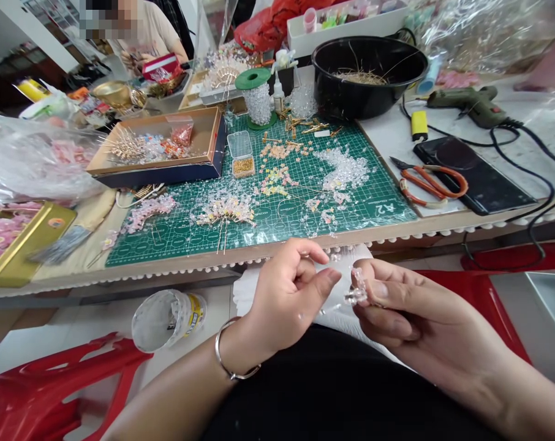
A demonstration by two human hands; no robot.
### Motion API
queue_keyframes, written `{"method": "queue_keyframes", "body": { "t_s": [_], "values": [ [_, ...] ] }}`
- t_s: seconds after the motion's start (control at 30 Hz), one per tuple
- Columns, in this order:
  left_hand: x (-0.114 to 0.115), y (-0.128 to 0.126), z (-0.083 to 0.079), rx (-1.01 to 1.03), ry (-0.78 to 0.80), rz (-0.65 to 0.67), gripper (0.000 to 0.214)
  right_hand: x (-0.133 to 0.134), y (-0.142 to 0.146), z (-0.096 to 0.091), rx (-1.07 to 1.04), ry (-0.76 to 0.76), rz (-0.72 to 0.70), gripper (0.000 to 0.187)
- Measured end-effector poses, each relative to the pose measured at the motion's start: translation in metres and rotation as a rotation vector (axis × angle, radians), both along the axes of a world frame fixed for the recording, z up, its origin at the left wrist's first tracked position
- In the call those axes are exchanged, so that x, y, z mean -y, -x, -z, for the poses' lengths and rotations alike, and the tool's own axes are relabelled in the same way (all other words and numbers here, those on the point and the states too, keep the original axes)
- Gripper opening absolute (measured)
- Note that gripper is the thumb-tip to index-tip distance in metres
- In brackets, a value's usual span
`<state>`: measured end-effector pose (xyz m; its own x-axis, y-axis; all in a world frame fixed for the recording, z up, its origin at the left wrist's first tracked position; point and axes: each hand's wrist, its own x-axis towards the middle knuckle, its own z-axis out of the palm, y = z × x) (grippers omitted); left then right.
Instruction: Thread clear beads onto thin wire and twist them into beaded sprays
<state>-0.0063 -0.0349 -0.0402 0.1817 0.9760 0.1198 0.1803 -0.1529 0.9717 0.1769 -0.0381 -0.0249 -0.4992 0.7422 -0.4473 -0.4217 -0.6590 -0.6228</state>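
My right hand (406,306) pinches a small cluster of clear and pale pink beads (358,289) between thumb and fingers, above my lap. Just left of it is my left hand (289,288), its thumb and index finger apart and the other fingers curled; I see nothing held in it. Beyond the hands, a beaded hair comb (226,211) with long prongs lies on the green cutting mat (185,242). A pink beaded piece (149,211) rests to its left. Loose clear beads (346,168) and yellow flower beads (275,179) are scattered across the mat.
Orange-handled pliers (436,184) lie against a dark phone (475,174), near a glue gun (470,101) with trailing cords. A black basin (369,73), a bead spool (259,101) and a box (160,147) stand farther back. Another person (151,30) sits across the table.
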Motion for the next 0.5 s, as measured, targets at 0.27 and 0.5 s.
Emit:
{"method": "queue_keyframes", "body": {
  "t_s": [0.27, 0.5],
  "values": [
    [0.006, 0.008, -0.023, -0.259, -0.298, 0.014, 0.006, -0.001, -0.002, -0.003, 0.01, -0.017, 0.083, 0.02],
    [0.014, 0.012, -0.039, -0.337, -0.275, 0.29, 0.013, -0.002, 0.0, -0.004, 0.045, -0.043, 0.136, 0.025]
  ]
}}
